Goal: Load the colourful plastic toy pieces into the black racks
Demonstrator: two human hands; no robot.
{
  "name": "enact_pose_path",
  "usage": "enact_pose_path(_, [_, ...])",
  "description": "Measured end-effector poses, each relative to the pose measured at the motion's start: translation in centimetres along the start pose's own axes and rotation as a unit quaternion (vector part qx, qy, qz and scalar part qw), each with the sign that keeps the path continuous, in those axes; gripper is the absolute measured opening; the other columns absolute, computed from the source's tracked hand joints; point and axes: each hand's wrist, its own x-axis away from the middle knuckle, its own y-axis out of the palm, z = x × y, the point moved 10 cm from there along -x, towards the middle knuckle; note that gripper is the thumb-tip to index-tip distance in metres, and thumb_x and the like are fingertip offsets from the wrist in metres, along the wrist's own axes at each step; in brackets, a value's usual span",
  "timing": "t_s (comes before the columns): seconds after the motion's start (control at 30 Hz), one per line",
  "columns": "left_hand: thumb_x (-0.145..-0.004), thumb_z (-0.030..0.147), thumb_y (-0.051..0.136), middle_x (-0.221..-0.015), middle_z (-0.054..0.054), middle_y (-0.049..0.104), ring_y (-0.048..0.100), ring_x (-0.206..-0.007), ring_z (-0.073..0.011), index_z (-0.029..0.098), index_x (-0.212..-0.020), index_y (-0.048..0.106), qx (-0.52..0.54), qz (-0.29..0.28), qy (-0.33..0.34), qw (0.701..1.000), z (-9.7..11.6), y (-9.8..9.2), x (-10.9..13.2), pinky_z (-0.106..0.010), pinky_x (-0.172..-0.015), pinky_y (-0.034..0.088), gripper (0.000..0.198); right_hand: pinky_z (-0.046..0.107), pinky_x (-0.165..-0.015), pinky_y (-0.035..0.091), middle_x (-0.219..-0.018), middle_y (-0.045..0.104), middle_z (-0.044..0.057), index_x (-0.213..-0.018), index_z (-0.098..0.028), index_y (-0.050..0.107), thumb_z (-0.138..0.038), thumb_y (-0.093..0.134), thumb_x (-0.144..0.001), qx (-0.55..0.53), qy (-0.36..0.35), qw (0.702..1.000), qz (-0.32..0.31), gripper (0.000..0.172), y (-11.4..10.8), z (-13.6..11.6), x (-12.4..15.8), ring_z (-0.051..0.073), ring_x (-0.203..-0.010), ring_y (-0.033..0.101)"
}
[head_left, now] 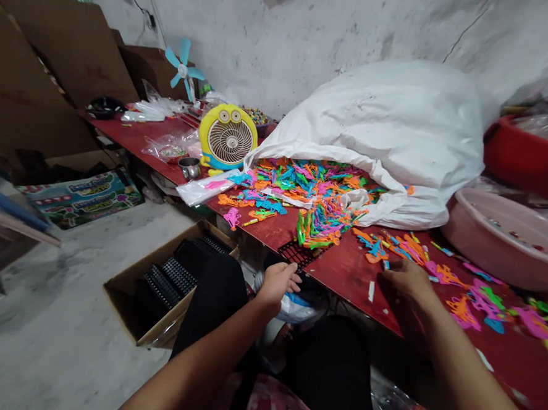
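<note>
My left hand (278, 282) reaches to the near edge of a black plastic grid tray (299, 253) that sticks out over the red table's (344, 274) edge; its fingers curl at the tray's rim. A row of coloured plastic toy pieces (322, 223) stands packed on that tray. My right hand (406, 278) rests on the table, fingers pinched at a small piece near scattered orange and blue pieces (392, 246); what it pinches is too small to name.
A big white sack (390, 125) spills a heap of coloured pieces (303, 179). A yellow desk fan (228, 137), a metal cup (189, 167), a pink basin (504, 241) and red basin (527, 158) stand around. A cardboard box of black trays (171, 279) sits on the floor.
</note>
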Motion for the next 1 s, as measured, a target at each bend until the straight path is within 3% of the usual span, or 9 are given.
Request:
enact_pose_path(0.13, [-0.08,0.03,0.061,-0.063,-0.002,0.064,0.058,-0.046,-0.0072,0.013,-0.071,0.056,0.032,0.021,0.022,0.999,1.8,-0.2,0.1,-0.016,-0.045,0.037,0.019,0.024,-0.035,0.036,-0.046,0.056,-0.002,-0.069,-0.018,0.064,-0.026,0.074,-0.047,-0.115,0.099,0.986,-0.071,0.025,0.9,1.3,2.4,0.014,-0.037,0.048])
enact_pose_path(0.23, [-0.076,0.026,0.058,-0.069,0.0,0.062,0.067,-0.059,-0.0117,0.014,-0.077,0.055,0.084,0.025,0.048,0.995,3.7,-0.1,0.3,-0.019,-0.054,0.048,0.012,0.024,-0.038,0.044,-0.051,0.06,0.0,-0.065,-0.018,0.058,-0.026,0.081,-0.044,-0.222,0.094,0.966,-0.092,0.033,1.3,-0.1,4.7,0.013,-0.041,0.053])
enact_pose_path(0.37, [-0.071,0.024,0.06,-0.078,-0.005,0.063,0.072,-0.068,-0.0207,0.014,-0.078,0.054,0.163,-0.016,0.058,0.985,6.2,1.2,0.6,-0.029,-0.064,0.055,0.014,0.026,-0.046,0.052,-0.064,0.068,0.003,-0.074,-0.019,0.058,-0.03,0.088,-0.047,-0.35,0.097,0.925,-0.115,0.042,2.8,-2.8,7.6,0.018,-0.053,0.065])
enact_pose_path(0.57, [-0.073,0.022,0.065,-0.081,-0.005,0.064,0.072,-0.065,-0.0196,0.015,-0.083,0.048,0.196,-0.012,0.071,0.978,8.1,1.3,0.7,-0.029,-0.064,0.056,0.021,0.027,-0.054,0.058,-0.068,0.069,0.002,-0.079,-0.017,0.065,-0.038,0.091,-0.049,-0.398,0.074,0.909,-0.101,0.044,4.8,-6.2,9.9,0.016,-0.057,0.067])
enact_pose_path(0.67, [-0.074,0.015,0.061,-0.084,-0.006,0.066,0.071,-0.064,-0.0189,0.014,-0.09,0.05,0.196,-0.028,0.061,0.978,7.5,1.5,0.6,-0.027,-0.059,0.055,0.02,0.026,-0.052,0.057,-0.068,0.069,0.001,-0.082,-0.017,0.068,-0.043,0.088,-0.057,-0.395,0.043,0.913,-0.089,0.041,5.5,-7.3,10.7,0.013,-0.053,0.062])
enact_pose_path(0.8, [-0.074,0.009,0.055,-0.084,-0.007,0.066,0.071,-0.062,-0.018,0.011,-0.089,0.055,0.18,-0.047,0.014,0.982,4.8,2.3,0.5,-0.025,-0.058,0.056,0.015,0.03,-0.057,0.057,-0.073,0.071,0.004,-0.089,-0.016,0.071,-0.046,0.082,-0.064,-0.335,-0.021,0.94,-0.06,0.04,6.2,-8.8,11.9,0.016,-0.056,0.064])
enact_pose_path(1.0, [-0.08,0.013,0.056,-0.088,-0.009,0.067,0.071,-0.061,-0.0168,0.01,-0.093,0.057,0.166,-0.043,-0.025,0.985,2.1,2.6,0.3,-0.023,-0.054,0.054,0.014,0.033,-0.062,0.056,-0.08,0.073,0.007,-0.1,-0.018,0.073,-0.041,0.075,-0.07,-0.292,-0.074,0.953,-0.02,0.038,7.8,-9.7,13.2,0.019,-0.062,0.066])
